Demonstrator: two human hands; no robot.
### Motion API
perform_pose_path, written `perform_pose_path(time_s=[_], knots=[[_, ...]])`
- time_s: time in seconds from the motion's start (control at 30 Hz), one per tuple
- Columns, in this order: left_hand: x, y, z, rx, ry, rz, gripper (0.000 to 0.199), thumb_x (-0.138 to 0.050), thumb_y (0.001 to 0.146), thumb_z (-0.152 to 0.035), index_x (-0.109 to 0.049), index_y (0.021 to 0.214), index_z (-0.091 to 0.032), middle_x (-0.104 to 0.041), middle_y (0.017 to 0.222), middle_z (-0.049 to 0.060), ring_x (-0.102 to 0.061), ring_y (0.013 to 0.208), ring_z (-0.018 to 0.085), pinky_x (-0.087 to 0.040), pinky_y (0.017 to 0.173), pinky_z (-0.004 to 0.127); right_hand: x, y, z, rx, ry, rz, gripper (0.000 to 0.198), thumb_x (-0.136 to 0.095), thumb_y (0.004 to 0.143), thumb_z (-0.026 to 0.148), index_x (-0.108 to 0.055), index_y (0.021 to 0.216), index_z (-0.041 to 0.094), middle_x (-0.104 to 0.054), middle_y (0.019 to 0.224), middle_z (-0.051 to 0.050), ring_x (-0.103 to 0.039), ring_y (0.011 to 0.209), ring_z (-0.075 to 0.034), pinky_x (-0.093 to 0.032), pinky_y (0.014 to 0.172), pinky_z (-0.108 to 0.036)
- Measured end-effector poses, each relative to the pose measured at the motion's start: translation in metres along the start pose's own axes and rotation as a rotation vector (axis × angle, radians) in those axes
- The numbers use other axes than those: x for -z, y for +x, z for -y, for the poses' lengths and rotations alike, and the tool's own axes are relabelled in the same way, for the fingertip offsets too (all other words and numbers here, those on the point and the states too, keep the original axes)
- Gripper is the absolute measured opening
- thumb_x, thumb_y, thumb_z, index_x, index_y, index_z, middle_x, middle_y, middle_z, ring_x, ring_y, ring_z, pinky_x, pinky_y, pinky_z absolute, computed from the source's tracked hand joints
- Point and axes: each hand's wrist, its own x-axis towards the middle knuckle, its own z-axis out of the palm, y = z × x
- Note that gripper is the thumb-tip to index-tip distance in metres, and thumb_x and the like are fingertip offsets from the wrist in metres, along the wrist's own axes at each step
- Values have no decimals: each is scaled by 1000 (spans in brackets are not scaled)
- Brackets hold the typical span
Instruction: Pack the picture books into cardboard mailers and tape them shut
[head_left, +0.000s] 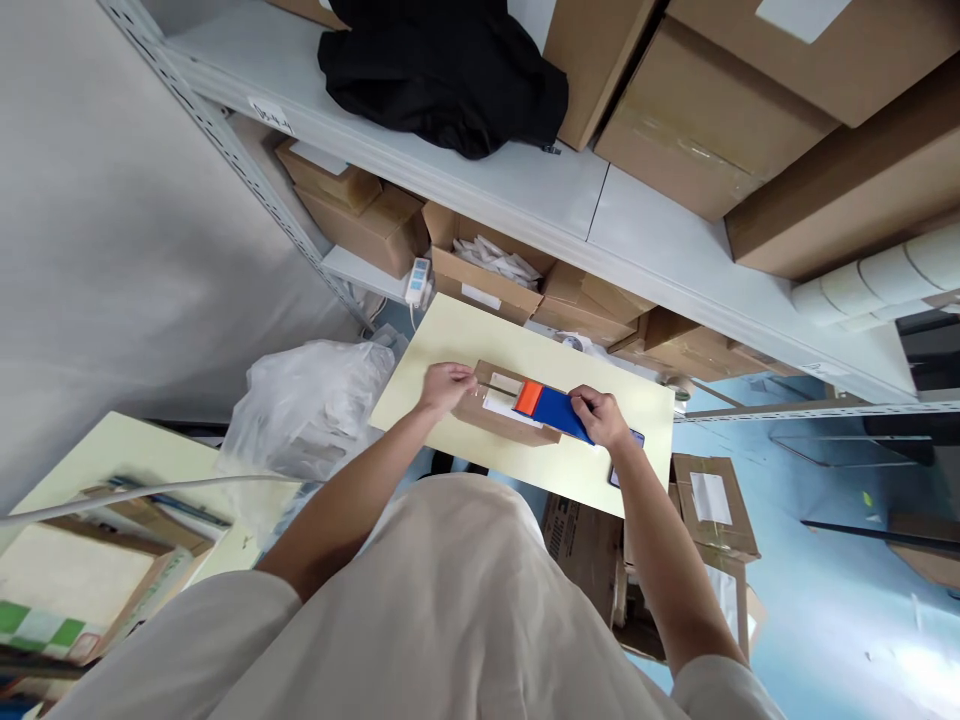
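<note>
A brown cardboard box (466,408) with a white label (501,404) lies on the pale yellow table in front of me. My right hand (598,414) grips the blue end of a flat blue-and-orange strip (559,410), held over the box's right part. Its orange end (528,397) points left, across the label. At the box's left end my left hand (449,386) is closed in a pinch. A thin dark line runs from those fingertips toward the orange end; what exactly they hold is too small to make out.
A phone (636,440) lies by my right forearm on the table (409,372). Behind it stands a grey shelf (480,175) with cartons and a black garment (442,75). A plastic bag (307,400) hangs at left; stacked cartons (712,505) stand at right.
</note>
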Motion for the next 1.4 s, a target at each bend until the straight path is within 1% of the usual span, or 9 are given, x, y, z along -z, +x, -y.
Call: perform_pose_path(time_s=[0.1, 0.2, 0.5, 0.83, 1.0, 1.1, 1.23, 1.33, 1.4], knots=[[26, 15, 0, 12, -15, -95, 28, -83, 51, -22, -68, 73, -14, -69, 63, 4, -68, 59, 18, -57, 72, 34, 5, -4, -8, -40, -45, -25, 28, -43, 88, 37, -66, 84, 22, -68, 70, -3, -61, 65, -20, -46, 63, -30], [35, 26, -3, 30, -49, -102, 30, -84, 47, -20, -67, 71, -13, -68, 63, 3, -66, 58, 16, -56, 70, 33, 2, -3, -14, -68, -52, -45, 29, -42, 88, 37, -66, 83, 22, -68, 71, -4, -60, 64, -19, -46, 62, -30], [37, 33, -4, 98, -57, -69, 37, -84, 47, -18, -66, 79, -11, -67, 64, 2, -66, 59, 15, -55, 74, 33, -8, 1, -11, -71, -47, -52, 29, -41, 88, 34, -65, 81, 21, -67, 68, -3, -60, 62, -18, -45, 63, -28], [24, 35, 35, 154, 23, -108, 39, -78, 53, -15, -64, 89, -12, -67, 62, 4, -70, 65, 20, -54, 73, 33, -11, 1, -2, -76, -130, -18, 30, -40, 88, 35, -67, 84, 21, -68, 70, -3, -60, 60, -18, -44, 63, -28], [9, 28, 58, 55, 147, -118, 48, -73, 63, -19, -61, 109, -15, -72, 94, 11, -68, 95, 23, -51, 88, 35, -14, -2, 0, -100, -118, -4, 30, -42, 88, 35, -68, 85, 21, -69, 70, -4, -62, 64, -19, -45, 64, -29], [13, 23, 66, -63, 309, -113, 56, -66, 74, -28, -52, 127, -17, -59, 129, 17, -56, 119, 27, -44, 99, 40, -15, -3, 1, -113, -109, -10, 29, -43, 87, 35, -68, 85, 21, -70, 73, -5, -63, 67, -20, -46, 66, -29], [24, 16, 49, -261, 468, 57, 63, -56, 84, -44, -41, 139, -18, -40, 147, 17, -37, 138, 28, -32, 110, 42, -14, -3, 3, -118, -95, -2, 29, -43, 87, 35, -68, 85, 20, -70, 75, -5, -63, 69, -20, -46, 67, -30], [15, 14, 19, -597, 773, 458, 101, -72, 65, -58, -30, 146, -15, -22, 156, 20, -13, 145, 38, -11, 116, 53, -13, -4, 3, -121, -107, -3, 29, -44, 87, 35, -68, 85, 20, -70, 74, -5, -63, 68, -20, -45, 66, -30], [0, 16, 4, -706, 959, 666, 119, -80, 51, -59, -28, 147, -13, -20, 156, 21, -8, 144, 43, 0, 115, 57, -13, -5, 3, -125, -112, -9, 29, -44, 87, 35, -68, 84, 20, -69, 72, -4, -62, 67, -20, -45, 65, -29]])
